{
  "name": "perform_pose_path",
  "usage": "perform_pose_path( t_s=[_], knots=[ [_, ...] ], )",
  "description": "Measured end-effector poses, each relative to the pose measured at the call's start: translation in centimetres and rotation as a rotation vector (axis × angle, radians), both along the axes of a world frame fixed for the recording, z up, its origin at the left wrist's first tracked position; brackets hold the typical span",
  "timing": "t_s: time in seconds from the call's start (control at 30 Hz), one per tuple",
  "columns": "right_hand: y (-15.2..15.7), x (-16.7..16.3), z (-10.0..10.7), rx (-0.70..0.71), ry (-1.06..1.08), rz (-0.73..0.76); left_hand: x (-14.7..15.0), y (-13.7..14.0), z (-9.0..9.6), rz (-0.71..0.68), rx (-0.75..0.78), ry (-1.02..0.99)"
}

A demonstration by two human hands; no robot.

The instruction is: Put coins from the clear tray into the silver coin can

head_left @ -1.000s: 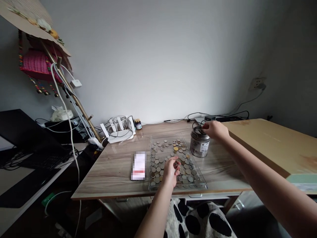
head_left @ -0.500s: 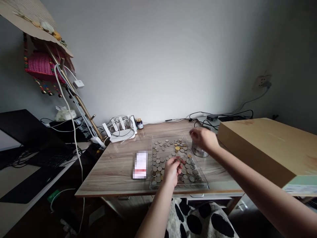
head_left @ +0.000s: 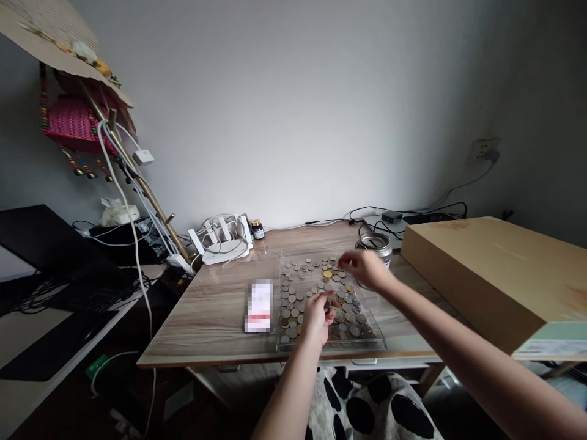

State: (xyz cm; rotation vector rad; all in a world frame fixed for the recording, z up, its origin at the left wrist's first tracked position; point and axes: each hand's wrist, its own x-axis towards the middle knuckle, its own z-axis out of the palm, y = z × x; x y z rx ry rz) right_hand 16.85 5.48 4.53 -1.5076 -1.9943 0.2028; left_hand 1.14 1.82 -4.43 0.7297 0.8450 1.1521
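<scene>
Silver and gold-coloured coins (head_left: 291, 299) lie spread in a clear shallow tray (head_left: 331, 346) on the desk. Over the tray's middle is my left hand (head_left: 317, 315), palm turned up and fingers curled round coins that show only in part. My right hand (head_left: 365, 267) hovers above the tray's right rear edge, its fingers bent together and pointing left. Whatever its fingertips pinch, if anything, is too small to tell. Just behind that hand stands a round metal tin (head_left: 375, 240), a dark slot in its lid, its lower part covered by the hand.
Left of the tray lies a phone (head_left: 259, 305) with a blurred screen. A white router (head_left: 225, 250) and a small dark jar (head_left: 257, 230) stand at the back. A large cardboard box (head_left: 477, 269) takes up the right side. Cables run along the wall.
My right hand has moved left and down, from over the tin to the tray's edge, uncovering the tin's lid. My left hand stays over the tray, nearly unmoved.
</scene>
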Motion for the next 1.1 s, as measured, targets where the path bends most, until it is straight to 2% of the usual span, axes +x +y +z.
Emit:
perform_pose_path(
  t_s=[0.1, 0.17, 0.27, 0.47, 0.57, 0.63, 0.67, 0.8, 0.87, 0.97, 1.03, 1.1],
  knots=[
    [1.6, 3.8, 3.3, 0.099, -0.020, -0.331, -0.1, 0.0, 0.0, 0.000, -0.045, -0.031],
    [2.6, 5.8, 4.7, 0.026, -0.084, -0.402, -0.2, 0.0, -0.1, -0.030, -0.055, -0.038],
    [3.5, 7.0, 5.1, -0.088, -0.201, -0.422, -0.1, -0.1, 0.0, -0.048, -0.036, -0.021],
    [3.9, 6.2, 4.3, -0.094, -0.262, -0.445, 0.0, -0.4, 0.4, -0.023, 0.060, 0.033],
    [2.9, 4.9, 3.9, 0.059, -0.275, -0.446, 0.0, -0.3, 0.2, 0.000, 0.066, 0.054],
    [1.3, 3.0, 3.1, 0.184, -0.262, -0.371, 0.0, -0.2, 0.0, 0.002, 0.068, 0.058],
    [0.4, 1.9, 2.4, 0.183, -0.258, -0.295, 0.1, -0.1, 0.0, 0.010, 0.073, 0.054],
    [-2.9, -2.5, -1.4, -0.114, -0.198, 0.066, 0.2, -0.1, -0.1, 0.083, 0.079, 0.029],
    [-3.3, -3.7, -3.3, -0.187, -0.066, 0.182, 0.2, -0.2, 0.0, 0.078, 0.083, 0.023],
    [-2.5, -4.2, -5.5, -0.331, 0.233, 0.331, 0.1, -0.4, 0.1, -0.008, 0.122, -0.002],
    [-1.8, -4.1, -6.2, -0.421, 0.393, 0.369, 0.0, -0.3, 0.1, -0.045, 0.111, -0.034],
    [-1.3, -3.6, -5.8, -0.409, 0.467, 0.318, 0.0, -0.1, 0.0, -0.046, 0.049, -0.064]
  ],
)
